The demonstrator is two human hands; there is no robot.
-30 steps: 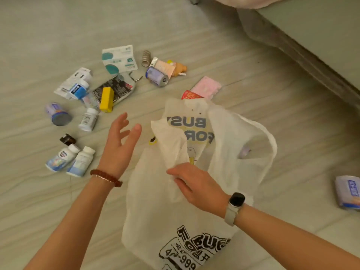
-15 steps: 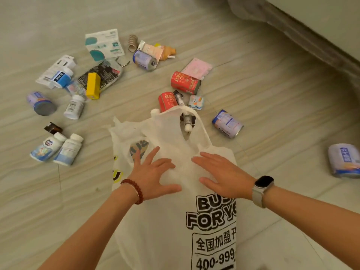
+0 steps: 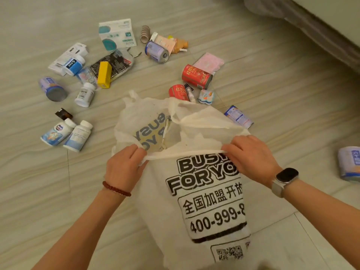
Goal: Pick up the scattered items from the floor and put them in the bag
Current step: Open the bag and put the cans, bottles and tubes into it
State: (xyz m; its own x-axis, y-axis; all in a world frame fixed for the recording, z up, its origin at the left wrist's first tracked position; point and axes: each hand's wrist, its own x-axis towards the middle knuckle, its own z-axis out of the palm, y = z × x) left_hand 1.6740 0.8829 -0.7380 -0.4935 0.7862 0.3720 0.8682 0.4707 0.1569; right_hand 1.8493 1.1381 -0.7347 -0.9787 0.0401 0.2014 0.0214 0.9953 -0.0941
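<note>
A white non-woven tote bag (image 3: 194, 191) lies on the pale striped floor (image 3: 272, 94), printed in black with "BUSY FOR YO…", the Chinese characters 全国加盟开放 and "400-999-8…", above a QR code. Both hands pinch its near rim and stretch it taut: the left hand (image 3: 124, 166), with a red bead bracelet (image 3: 116, 189), and the right hand (image 3: 251, 156), with a smartwatch (image 3: 285, 177). Beyond the bag's mouth lie two red cans (image 3: 196, 76) with Chinese lettering, a yellow box (image 3: 104, 74), white pill bottles (image 3: 67, 133), a teal-and-white packet (image 3: 116, 34) and a pink pouch (image 3: 209, 61). A blue-and-white can (image 3: 349, 163) lies far right.
</note>
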